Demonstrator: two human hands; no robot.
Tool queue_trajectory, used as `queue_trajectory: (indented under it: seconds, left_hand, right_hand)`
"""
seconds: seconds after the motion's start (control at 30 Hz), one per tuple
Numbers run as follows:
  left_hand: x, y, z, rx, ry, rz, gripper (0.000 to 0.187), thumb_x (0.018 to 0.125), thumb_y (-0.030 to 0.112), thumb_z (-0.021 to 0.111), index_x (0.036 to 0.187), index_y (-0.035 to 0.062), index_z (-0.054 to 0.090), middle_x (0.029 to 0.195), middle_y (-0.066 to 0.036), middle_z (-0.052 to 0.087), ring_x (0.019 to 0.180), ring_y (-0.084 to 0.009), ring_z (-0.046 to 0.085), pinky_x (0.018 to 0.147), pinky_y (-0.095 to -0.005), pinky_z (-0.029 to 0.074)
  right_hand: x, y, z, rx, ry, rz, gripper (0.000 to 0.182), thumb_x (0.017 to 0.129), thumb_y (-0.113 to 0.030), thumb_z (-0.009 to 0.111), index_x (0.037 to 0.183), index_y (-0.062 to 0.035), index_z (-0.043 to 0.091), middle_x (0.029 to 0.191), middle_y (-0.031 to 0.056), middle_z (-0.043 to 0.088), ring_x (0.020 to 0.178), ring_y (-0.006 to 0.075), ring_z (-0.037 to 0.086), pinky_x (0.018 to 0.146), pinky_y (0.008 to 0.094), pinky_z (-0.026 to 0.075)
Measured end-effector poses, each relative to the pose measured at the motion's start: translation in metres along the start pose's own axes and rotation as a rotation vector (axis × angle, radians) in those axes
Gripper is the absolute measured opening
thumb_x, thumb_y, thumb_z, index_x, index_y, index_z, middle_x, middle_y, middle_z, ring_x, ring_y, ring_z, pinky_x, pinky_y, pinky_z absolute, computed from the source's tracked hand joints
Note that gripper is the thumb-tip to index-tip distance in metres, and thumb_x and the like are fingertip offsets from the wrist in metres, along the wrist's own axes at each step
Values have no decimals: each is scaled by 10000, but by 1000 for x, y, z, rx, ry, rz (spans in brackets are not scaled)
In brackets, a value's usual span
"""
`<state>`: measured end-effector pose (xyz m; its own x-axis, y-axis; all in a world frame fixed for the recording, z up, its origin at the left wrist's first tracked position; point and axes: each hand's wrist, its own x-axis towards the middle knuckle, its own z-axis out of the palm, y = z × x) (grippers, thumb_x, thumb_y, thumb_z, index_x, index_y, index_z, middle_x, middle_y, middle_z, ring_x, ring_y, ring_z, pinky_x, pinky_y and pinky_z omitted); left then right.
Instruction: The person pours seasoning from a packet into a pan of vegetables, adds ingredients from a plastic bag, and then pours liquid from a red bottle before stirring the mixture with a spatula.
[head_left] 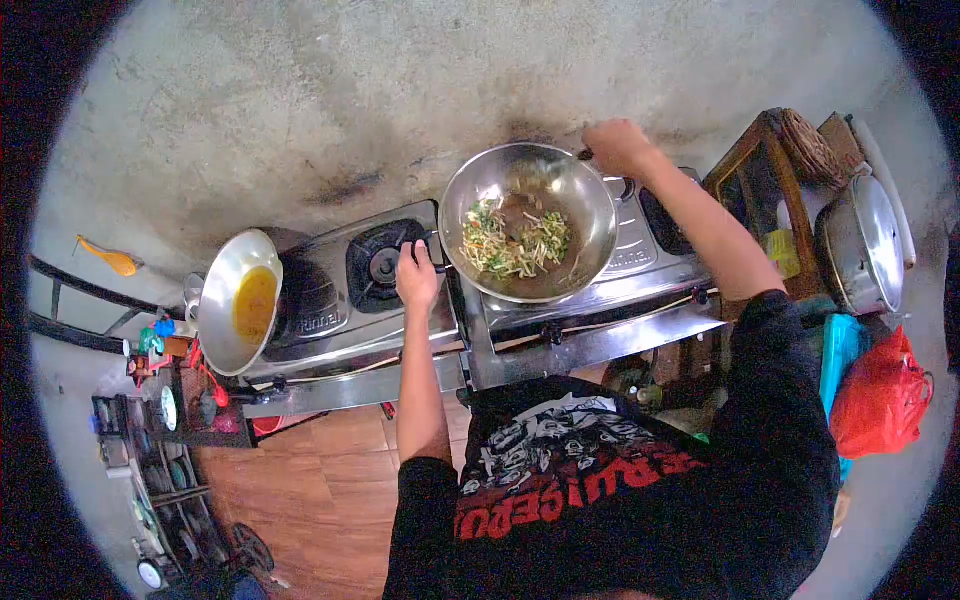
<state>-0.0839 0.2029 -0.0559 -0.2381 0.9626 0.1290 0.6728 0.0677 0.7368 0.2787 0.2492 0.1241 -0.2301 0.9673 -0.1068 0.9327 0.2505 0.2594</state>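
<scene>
A steel wok (598, 225) with chopped greens and bean sprouts (515, 240) in it is over the stove on the right. My left hand (418, 275) is closed around the dark handle at the wok's left side. At the upper right rim, my right hand (620, 147) is closed on the other handle. The wok tilts slightly, and the vegetables lie in its lower left part. Whether its base touches the burner is hidden.
A burner (385, 265) of the left stove (330, 335) lies beside my left hand. Another wok (218, 310) with yellowish oil sits at the far left. To the right stand a large metal pot (865, 245) and a red plastic bag (880, 400). A wall (330, 90) rises behind the stoves.
</scene>
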Motion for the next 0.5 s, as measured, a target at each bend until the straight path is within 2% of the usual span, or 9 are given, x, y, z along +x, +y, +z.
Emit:
queue_trajectory:
  seconds: [0.13,0.2,0.33,0.4,0.43,0.5]
  left_hand:
    - [8,12,-7,32,-12,-11,498,949,439,412,1179,20,554,1078,-253,614,1006,-436,571,851,-492,441]
    - [15,7,-5,35,-18,-20,524,948,442,414,1221,12,537,1144,-248,594,1067,-425,552,897,-475,430]
    - [16,15,-10,70,-67,-33,547,945,455,409,1262,22,519,1200,-233,574,1119,-403,534,934,-462,416]
    - [18,22,-14,80,-113,-73,562,942,471,403,1266,27,519,1219,-228,566,1133,-397,528,945,-463,410]
    - [22,16,-10,80,-111,-66,562,942,471,403,1266,27,519,1219,-228,566,1133,-397,528,945,-463,410]
    - [30,-5,-2,40,-152,-40,575,938,484,400,1268,28,516,1218,-229,566,1128,-398,531,945,-470,408]
  right_hand:
    - [0,-21,20,37,162,-25,158,759,-132,592,874,-53,668,844,167,672,770,359,661,673,453,527]
    - [-6,-30,21,174,111,-294,152,762,-146,617,877,-67,677,847,158,681,805,332,670,672,446,533]
    - [10,-15,24,180,133,-219,165,775,-169,614,912,-103,677,838,143,680,820,328,664,685,462,526]
    - [20,-20,28,-29,235,-106,177,775,-207,627,930,-141,680,831,132,677,828,324,660,695,476,518]
    - [14,-24,25,-30,240,-101,177,775,-207,627,930,-141,680,831,132,677,828,324,660,695,476,518]
    - [-5,-39,17,135,188,-279,163,774,-237,635,911,-166,689,830,126,677,825,319,661,690,478,515]
